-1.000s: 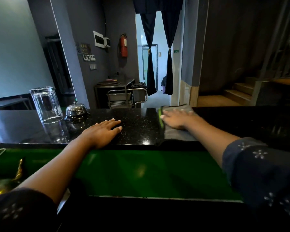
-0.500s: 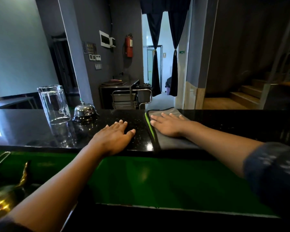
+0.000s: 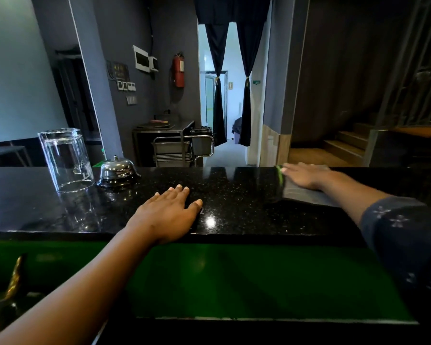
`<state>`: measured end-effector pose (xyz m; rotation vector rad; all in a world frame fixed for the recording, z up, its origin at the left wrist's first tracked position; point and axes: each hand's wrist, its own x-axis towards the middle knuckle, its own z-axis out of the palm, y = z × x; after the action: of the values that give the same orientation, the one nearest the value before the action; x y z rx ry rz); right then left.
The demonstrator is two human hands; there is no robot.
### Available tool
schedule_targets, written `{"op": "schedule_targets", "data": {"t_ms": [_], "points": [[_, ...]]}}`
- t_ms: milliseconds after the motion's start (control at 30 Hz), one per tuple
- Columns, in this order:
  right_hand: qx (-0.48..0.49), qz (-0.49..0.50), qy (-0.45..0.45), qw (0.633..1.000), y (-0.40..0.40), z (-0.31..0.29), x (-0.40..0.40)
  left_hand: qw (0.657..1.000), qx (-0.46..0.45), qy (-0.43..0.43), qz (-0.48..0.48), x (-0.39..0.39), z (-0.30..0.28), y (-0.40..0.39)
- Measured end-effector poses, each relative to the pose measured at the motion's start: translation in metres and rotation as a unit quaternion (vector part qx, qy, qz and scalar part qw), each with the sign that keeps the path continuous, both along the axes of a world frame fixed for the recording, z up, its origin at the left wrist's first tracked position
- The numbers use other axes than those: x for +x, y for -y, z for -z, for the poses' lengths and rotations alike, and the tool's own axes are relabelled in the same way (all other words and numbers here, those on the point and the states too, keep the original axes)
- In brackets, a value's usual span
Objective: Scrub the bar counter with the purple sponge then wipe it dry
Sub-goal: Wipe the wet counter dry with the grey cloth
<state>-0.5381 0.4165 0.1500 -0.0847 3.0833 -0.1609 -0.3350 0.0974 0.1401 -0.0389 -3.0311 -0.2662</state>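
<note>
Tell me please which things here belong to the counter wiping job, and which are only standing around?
Part of the job:
- counter
- grey cloth, flat under the right hand
- left hand, resting flat on the counter

Just standing about:
- upturned glass
- call bell
- brass item, lower left

No purple sponge is in view.

On the bar counter, a glass stands upside down near the far edge, toward the left end. A bell sits just to its right, also by the far edge. The left hand lies flat at the near edge, about midway along. The right hand lies flat on a cloth to the right, against the far edge.
</note>
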Motion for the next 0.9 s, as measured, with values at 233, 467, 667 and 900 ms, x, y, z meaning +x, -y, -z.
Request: {"op": "schedule_targets", "data": {"t_ms": [233,467,667,900], "points": [[0.005,-0.043,-0.026,0.999,0.047,-0.003,0.056,1.0,-0.003,-0.001,-0.017,-0.001,0.001,-0.003],[-0.001,-0.183,-0.021,0.983,0.119,0.001,0.171,1.0,-0.001,0.014,-0.024,0.003,-0.004,-0.004],[0.002,-0.165,-0.019,0.986,0.031,-0.001,0.182,1.0,-0.006,0.005,-0.021,0.001,0.001,0.0],[0.012,-0.048,-0.021,0.999,0.069,-0.01,0.139,1.0,-0.006,0.005,-0.015,-0.003,0.001,-0.002]]}}
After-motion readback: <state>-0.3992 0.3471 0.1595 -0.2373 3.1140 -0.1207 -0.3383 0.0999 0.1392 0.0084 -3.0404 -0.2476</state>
